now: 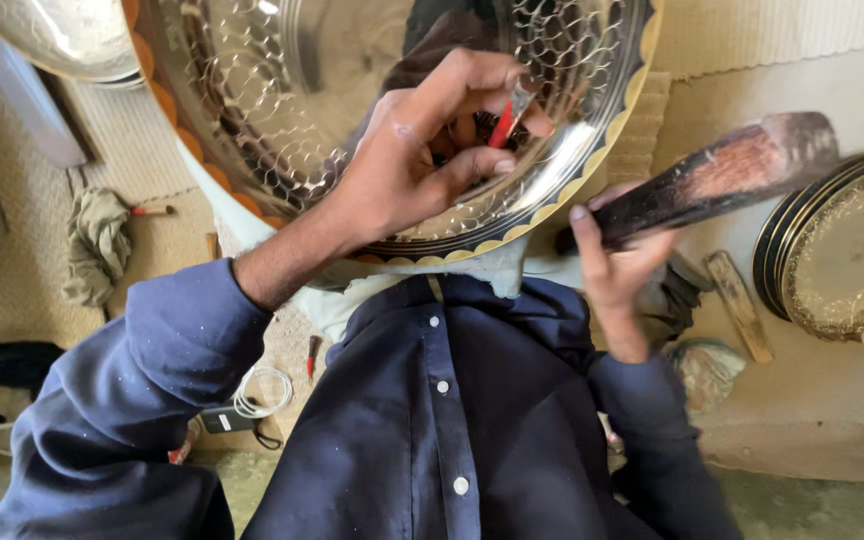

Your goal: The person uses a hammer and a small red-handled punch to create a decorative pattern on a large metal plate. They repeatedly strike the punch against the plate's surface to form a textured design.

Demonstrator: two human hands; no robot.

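A large shiny metal tray [282, 120] with a scale-like engraved pattern and a scalloped gold rim fills the upper middle. My left hand [422, 150] rests on its surface, pinching a small red-handled metal tool [507, 118] with its tip against the tray. My right hand [617, 260] grips a dark wooden mallet [722, 180] raised just right of the tray's rim. My dark blue buttoned shirt [452, 420] fills the lower frame.
Stacked gold-patterned round trays [842, 250] lie at the right. A wooden stick [739, 305] lies beside them. A crumpled cloth [97, 245] and a small tool lie at the left. A white cable with a charger [252, 400] sits on the floor.
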